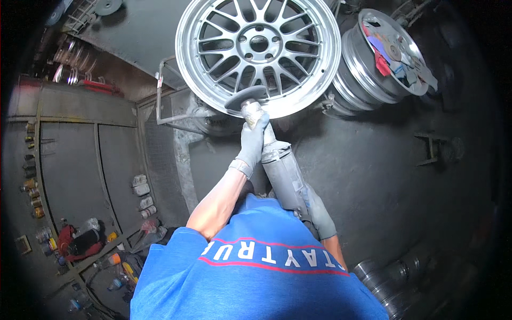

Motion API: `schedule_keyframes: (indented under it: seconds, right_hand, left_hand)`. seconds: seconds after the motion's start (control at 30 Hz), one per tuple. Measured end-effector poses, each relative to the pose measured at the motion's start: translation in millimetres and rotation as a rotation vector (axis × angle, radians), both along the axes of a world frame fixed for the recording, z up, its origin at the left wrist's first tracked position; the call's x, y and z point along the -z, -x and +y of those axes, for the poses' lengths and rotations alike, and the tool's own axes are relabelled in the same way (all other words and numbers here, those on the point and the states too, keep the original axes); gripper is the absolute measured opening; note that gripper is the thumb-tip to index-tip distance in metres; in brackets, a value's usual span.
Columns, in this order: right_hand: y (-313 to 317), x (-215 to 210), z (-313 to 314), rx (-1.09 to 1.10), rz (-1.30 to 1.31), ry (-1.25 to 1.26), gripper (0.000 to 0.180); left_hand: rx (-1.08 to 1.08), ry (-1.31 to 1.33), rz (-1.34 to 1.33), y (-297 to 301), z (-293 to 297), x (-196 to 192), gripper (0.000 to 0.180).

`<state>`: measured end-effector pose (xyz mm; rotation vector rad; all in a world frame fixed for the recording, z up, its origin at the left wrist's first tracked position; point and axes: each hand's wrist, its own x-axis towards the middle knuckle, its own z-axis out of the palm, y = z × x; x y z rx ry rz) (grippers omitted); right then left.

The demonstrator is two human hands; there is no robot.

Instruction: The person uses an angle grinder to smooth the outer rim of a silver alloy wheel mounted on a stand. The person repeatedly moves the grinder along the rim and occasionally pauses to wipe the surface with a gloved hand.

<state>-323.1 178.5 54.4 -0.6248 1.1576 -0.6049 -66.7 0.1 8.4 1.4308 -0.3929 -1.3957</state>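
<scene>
In front of me a silver multi-spoke car wheel rim (326, 50) faces up toward the camera, its lower lip nearest me. My left hand (253, 141), in a grey glove, is wrapped round the narrow front neck of a grey power grinder (282, 173). At the rear of its thick body, my right hand (319, 213) grips the tool; its fingers are mostly hidden behind it. A dark round disc (244, 98) on the grinder's head overlaps the rim's lower lip. Whether the disc touches the metal I cannot tell.
Right of the rim stand stacked wheels (358, 69), with coloured cloths (380, 53) and a disc on top. A bent metal pipe frame (160, 96) is close on the left. Bottles and cans (141, 192) line the left side. More metal wheels (378, 282) lie at lower right.
</scene>
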Motion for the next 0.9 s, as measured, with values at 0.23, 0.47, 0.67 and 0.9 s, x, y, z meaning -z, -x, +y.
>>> schedule_keyframes:
  seconds: [0.23, 0.47, 0.67, 0.9]
  right_hand:
    - [33.1, -26.0, 2.1, 0.024, 0.105, 0.031, 0.060]
    - [71.9, -55.7, 2.0, 0.000, 0.488, 0.177, 0.064]
    - [36.2, -50.7, 22.8, 0.117, 0.449, 0.177, 0.064]
    - [-51.0, -28.0, 66.9, 0.176, 0.290, 0.122, 0.066]
  left_hand:
    - [0.006, -0.031, 0.074, 44.7, 4.6, 12.7, 0.063]
    - [0.113, 0.046, 0.370, 114.9, -15.5, 4.0, 0.061]
    - [0.199, 0.005, 0.438, 97.9, -20.6, 8.0, 0.067]
    - [0.226, -0.056, 0.305, 8.0, 15.6, 3.6, 0.068]
